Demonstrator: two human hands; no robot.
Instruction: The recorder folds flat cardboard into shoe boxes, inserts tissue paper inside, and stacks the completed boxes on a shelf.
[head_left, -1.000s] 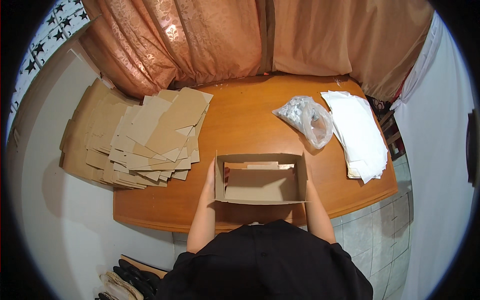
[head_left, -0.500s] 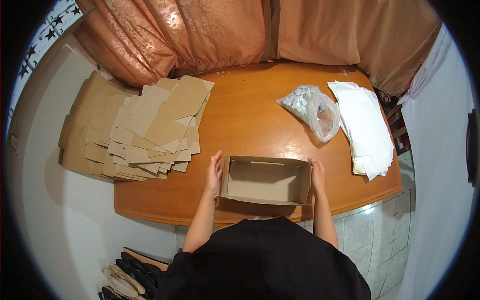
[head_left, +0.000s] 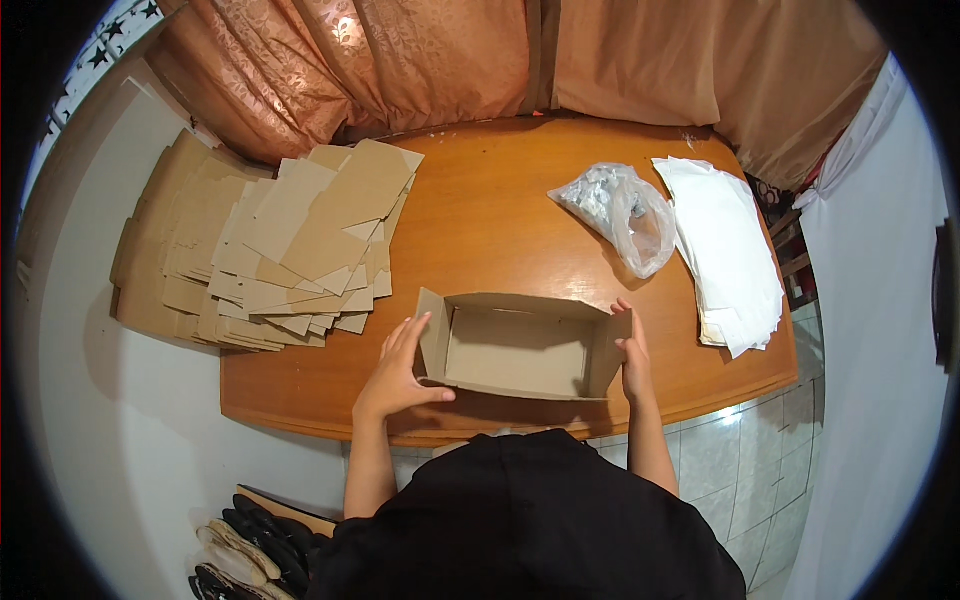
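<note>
You have one open cardboard box (head_left: 520, 350) in front of you, one fanned stack of flat cardboard blanks (head_left: 265, 250), too overlapped to count singly, one clear plastic bag (head_left: 625, 212), one pile of white sheets (head_left: 728, 250), and two hands at the box.

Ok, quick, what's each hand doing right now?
Left hand: open, palm flat against the left end of the cardboard box.
Right hand: open, pressed against the box's right end.
</note>
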